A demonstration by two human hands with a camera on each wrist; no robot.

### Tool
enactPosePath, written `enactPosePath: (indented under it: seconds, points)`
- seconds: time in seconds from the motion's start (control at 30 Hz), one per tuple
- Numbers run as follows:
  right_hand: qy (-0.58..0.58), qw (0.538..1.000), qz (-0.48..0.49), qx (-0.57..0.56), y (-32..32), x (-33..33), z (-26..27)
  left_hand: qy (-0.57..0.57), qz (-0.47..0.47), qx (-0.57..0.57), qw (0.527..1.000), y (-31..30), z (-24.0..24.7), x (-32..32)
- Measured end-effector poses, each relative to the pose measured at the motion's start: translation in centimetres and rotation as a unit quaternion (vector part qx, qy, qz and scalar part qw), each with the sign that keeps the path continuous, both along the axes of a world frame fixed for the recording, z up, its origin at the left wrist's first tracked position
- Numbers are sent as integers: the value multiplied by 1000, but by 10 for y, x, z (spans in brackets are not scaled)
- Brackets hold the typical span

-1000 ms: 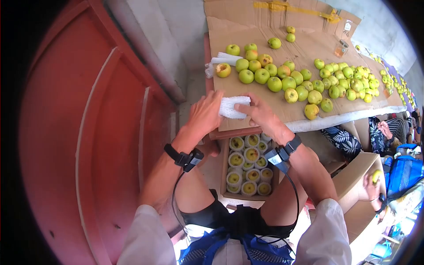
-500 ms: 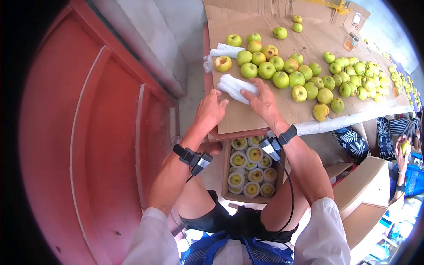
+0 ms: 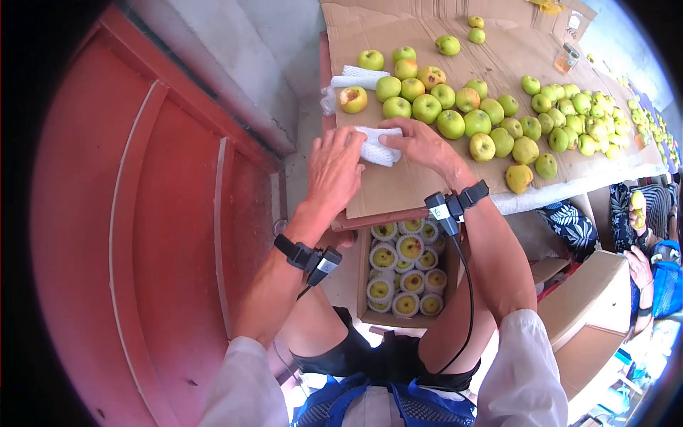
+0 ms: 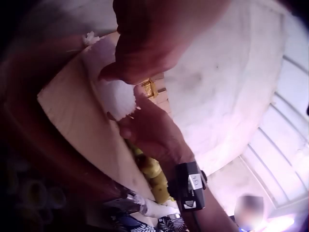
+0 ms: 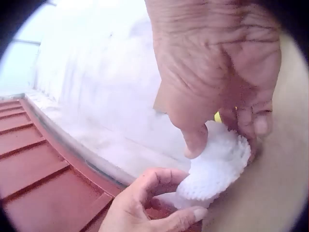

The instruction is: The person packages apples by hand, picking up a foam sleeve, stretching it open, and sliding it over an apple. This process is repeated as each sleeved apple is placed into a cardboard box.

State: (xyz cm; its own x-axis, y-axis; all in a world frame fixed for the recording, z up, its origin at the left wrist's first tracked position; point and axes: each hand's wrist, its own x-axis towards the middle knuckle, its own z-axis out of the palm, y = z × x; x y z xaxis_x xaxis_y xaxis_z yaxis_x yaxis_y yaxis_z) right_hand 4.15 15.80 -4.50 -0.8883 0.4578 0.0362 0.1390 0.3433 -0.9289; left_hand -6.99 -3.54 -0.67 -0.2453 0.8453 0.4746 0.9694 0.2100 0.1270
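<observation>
White foam net [image 3: 380, 148] spans the gap between the person's two hands, its long axis running roughly from side to side above the near left part of a cardboard sheet [image 3: 398, 188]. The left hand [image 3: 336, 167] pinches the left end between thumb and fingers; the right hand [image 3: 427, 146] has the other end, thumb on the near face and fingers behind. Both grips are thus closed on the same piece, and neither is nearer to it than the other. (Whether it is one layer or several is hard to tell.)

Just beyond the net sits an apple with a broken, brown patch [image 3: 353, 99], and past that lie more foam nets [image 3: 356, 82]. Loose green apples [image 3: 450, 124] spread away to the right, the closest ones just beyond the right hand's fingers. Bare cardboard shows between the net and the tabletop [image 3: 377, 219] edge on the person's side, giving the hands some room there. Below that edge, between the knees, an open carton [image 3: 398, 322] holds apples in foam nets [image 3: 410, 248]. A red door [image 3: 178, 249] stands well apart on the left.
</observation>
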Motion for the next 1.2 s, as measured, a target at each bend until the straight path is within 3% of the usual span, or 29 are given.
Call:
enactPosePath:
  seconds: [0.07, 0.13, 0.17, 0.23, 0.37, 0.43, 0.57, 0.63, 0.73, 0.97, 1.07, 1.2]
  points:
    - [-19, 999, -26, 29, -2, 1, 1, -26, -8, -42, 999, 2, -7, -4]
    - [-9, 991, -127, 42, -1, 1, -2, -4, 14, -6, 1000, 9, -15, -9]
    - [-10, 991, -128, 44, 1, 4, -3, -5, 13, -5, 1000, 14, -20, -11]
    - [-39, 962, -233, 137, -1, 12, 8, 32, 42, 50, 997, 22, -27, -12]
    - [-27, 960, -252, 118, -8, 30, 17, 66, 72, 66, 993, 30, -31, -12]
    - [15, 962, -263, 69, -7, 35, 12, 59, 67, -19, 996, 30, -33, -10]
    - [46, 978, -201, 17, -15, 43, 8, 46, 39, -37, 998, 23, -36, -3]
    - [84, 989, -111, 51, -25, 36, -1, 37, 5, 20, 999, 23, -39, -1]
    - [-6, 983, -124, 134, -30, 28, -11, 21, 20, 9, 1000, 21, -43, 1]
    - [-19, 978, -137, 158, -16, 16, -10, -1, -26, 7, 1000, 5, -33, 6]
    - [-55, 988, -105, 100, -19, 11, -5, -15, -37, 9, 999, 0, -29, 9]
    - [-67, 976, -111, 176, -20, 5, -3, -58, -68, 6, 996, -2, -29, 1]
